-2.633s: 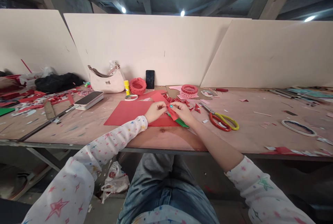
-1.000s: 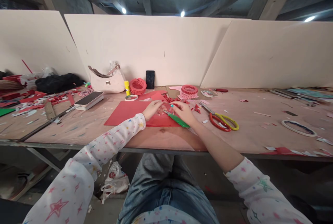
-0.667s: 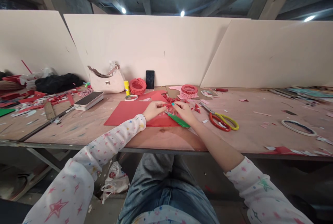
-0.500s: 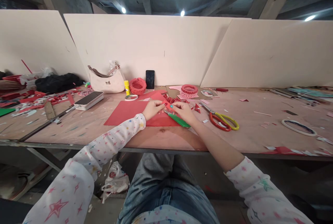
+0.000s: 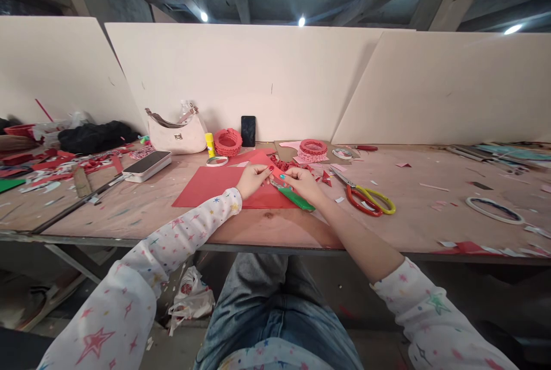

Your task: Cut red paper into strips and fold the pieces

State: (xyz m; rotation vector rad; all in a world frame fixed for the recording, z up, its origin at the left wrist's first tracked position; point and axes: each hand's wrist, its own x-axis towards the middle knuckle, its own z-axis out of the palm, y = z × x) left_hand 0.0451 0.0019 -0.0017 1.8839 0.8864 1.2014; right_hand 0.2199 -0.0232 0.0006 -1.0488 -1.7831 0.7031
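Observation:
Between my two hands is a small piece of red paper (image 5: 276, 172), pinched at both ends. My left hand (image 5: 253, 181) is closed on its left end, thumb and fingertips together. On the right end, my right hand (image 5: 302, 182) closes in the same way. Beneath them lie large red paper sheets (image 5: 206, 186). A green-handled utility knife (image 5: 297, 197) rests on the sheets, its tip partly under my right hand. Just behind my hands is a pile of small folded red paper pieces (image 5: 286, 163).
Scissors (image 5: 370, 200) with red and yellow handles lie to the right. Behind stand red paper rings (image 5: 228, 141), a pink-and-red ring stack (image 5: 313, 151), a glue stick (image 5: 210, 144) and a phone (image 5: 248, 131). A handbag (image 5: 177, 133) and white case (image 5: 147, 166) sit left; tape (image 5: 495, 210) lies far right.
The small red paper has tilted slightly between my fingertips, and my fingers have shifted a little. Everything else stays in place.

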